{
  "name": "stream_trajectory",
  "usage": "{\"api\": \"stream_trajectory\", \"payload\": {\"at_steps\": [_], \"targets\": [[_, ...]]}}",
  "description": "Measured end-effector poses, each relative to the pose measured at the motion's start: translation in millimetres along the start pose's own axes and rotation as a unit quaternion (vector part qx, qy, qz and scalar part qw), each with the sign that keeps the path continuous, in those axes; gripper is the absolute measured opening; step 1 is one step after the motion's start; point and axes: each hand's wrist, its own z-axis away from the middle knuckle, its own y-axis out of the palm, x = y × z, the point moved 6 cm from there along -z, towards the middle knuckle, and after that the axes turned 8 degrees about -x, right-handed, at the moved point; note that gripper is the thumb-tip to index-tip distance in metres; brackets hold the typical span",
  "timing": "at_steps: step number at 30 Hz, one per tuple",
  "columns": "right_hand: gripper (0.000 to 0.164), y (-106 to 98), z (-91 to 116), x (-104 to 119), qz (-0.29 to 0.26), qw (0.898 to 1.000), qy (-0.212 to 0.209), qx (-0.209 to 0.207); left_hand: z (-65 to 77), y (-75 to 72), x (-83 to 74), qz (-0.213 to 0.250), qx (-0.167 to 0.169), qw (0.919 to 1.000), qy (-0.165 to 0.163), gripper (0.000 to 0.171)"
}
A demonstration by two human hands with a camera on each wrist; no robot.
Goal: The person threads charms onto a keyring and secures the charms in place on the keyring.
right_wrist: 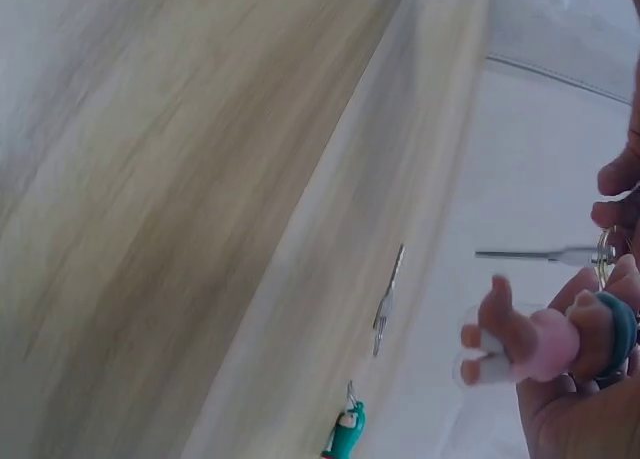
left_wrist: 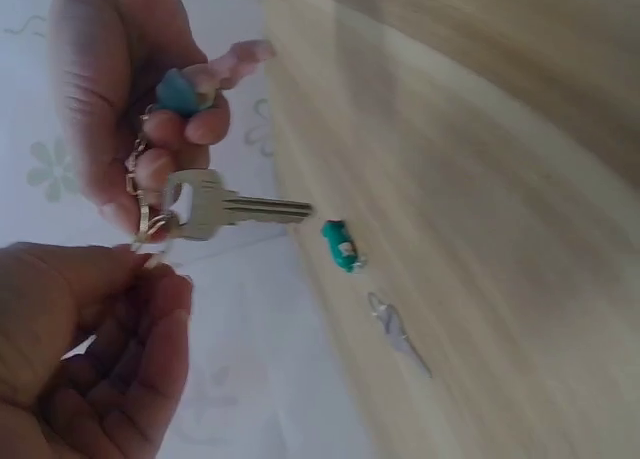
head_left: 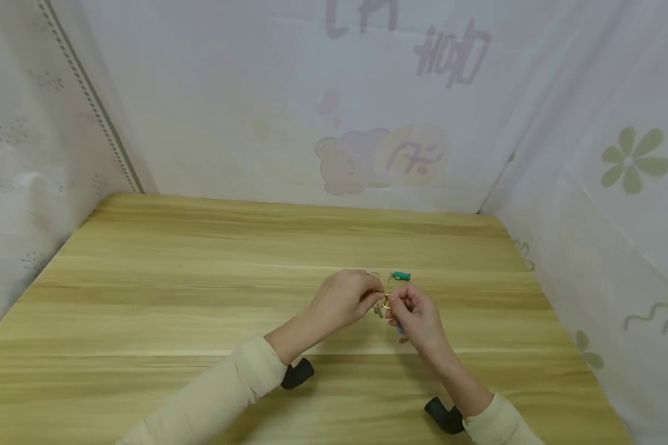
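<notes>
In the head view my left hand (head_left: 345, 298) and right hand (head_left: 422, 321) meet over the table's right half. Between their fingertips is a gold key ring (head_left: 386, 301). My left thumb and fingers pinch this ring, from which a silver key (left_wrist: 205, 207) dangles. A gold chain (left_wrist: 137, 169) runs from the ring to a small figurine charm (right_wrist: 560, 347), pink, white and blue-green. My right hand grips the ring and chain, with the figurine against its curled fingers. On the table beyond lie a green figure charm (left_wrist: 341, 246) and a second key (left_wrist: 397, 334).
The wood-grain table (head_left: 172, 296) is enclosed by printed cloth at the back (head_left: 228, 111) and both sides. Black curved pieces (head_left: 299, 374) show beside both wrists.
</notes>
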Motion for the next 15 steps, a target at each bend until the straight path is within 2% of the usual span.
{"api": "stream_trajectory", "payload": {"at_steps": [3,6,10,15], "targets": [[0.017,-0.8,0.4,2.0,0.013,1.0,-0.013,0.01,-2.5,1.1,-3.8,-0.037,0.009,0.9991,0.02,0.006],[0.017,-1.5,-0.3,1.2,0.025,0.999,-0.007,0.019,-2.2,1.6,-7.3,-0.051,-0.001,0.9981,0.035,0.005],[0.015,-2.1,-2.7,0.2,0.031,0.999,0.01,0.023,0.5,0.5,-11.3,-0.048,-0.036,0.9966,0.056,0.009],[0.015,-1.7,-4.3,-1.3,0.01,0.999,0.027,0.02,6.2,1.8,-13.5,-0.046,-0.08,0.9922,0.084,0.013]]}}
